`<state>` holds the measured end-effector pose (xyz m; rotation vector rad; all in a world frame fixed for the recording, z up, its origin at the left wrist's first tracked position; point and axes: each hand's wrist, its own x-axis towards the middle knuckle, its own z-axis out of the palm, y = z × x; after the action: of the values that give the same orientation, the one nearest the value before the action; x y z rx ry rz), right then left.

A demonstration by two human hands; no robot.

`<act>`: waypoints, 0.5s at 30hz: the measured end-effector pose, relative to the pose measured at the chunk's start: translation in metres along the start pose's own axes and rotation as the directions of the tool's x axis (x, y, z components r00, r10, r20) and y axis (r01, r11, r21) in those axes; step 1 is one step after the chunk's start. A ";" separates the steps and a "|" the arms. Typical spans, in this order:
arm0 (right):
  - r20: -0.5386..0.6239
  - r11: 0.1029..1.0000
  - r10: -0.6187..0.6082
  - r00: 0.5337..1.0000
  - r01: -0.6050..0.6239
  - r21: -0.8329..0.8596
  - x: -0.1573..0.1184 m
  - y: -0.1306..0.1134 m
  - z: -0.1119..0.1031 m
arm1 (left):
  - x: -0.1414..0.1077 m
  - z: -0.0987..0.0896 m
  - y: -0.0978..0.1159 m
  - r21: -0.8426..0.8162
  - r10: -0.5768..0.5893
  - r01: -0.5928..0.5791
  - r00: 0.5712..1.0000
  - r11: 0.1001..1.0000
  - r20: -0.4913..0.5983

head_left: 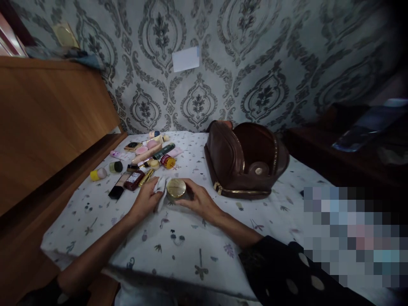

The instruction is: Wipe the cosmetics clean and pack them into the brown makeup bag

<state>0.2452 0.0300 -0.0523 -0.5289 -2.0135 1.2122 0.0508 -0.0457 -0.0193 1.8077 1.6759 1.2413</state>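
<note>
My right hand (200,200) is closed around a small round jar with a shiny gold lid (176,187), its lid facing up toward me. Just left of the jar, my left hand (147,199) grips a crumpled white tissue (161,185), which hangs close to the jar's side. Beyond my left hand lie a gold tube (146,177), a dark red bottle (134,180) and a bottle with a black cap (116,191). A jar with a yellow lid and red label (167,161) lies behind the tissue.
An unzipped brown leather bag (242,163) stands on the right of the patterned cloth (178,255). Several cosmetics, among them a dark green tube (164,151), lie at the back left. A wooden panel (54,127) borders the left side; a patterned wall rises behind.
</note>
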 end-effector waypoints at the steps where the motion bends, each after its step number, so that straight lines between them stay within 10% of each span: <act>1: -0.005 1.000 0.000 1.000 0.000 0.025 -0.001 -0.001 0.000 | 0.002 0.002 0.001 -0.044 -0.025 0.024 1.000 0.999 -0.007; 15: -0.142 0.994 -0.096 0.985 0.086 -0.073 0.000 0.005 -0.003 | 0.004 0.027 -0.004 -0.463 -0.259 0.236 0.966 0.855 0.013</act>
<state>0.2471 0.0345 -0.0561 -0.5363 -1.9380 1.0252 0.0698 -0.0337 -0.0356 1.2442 1.4232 1.4269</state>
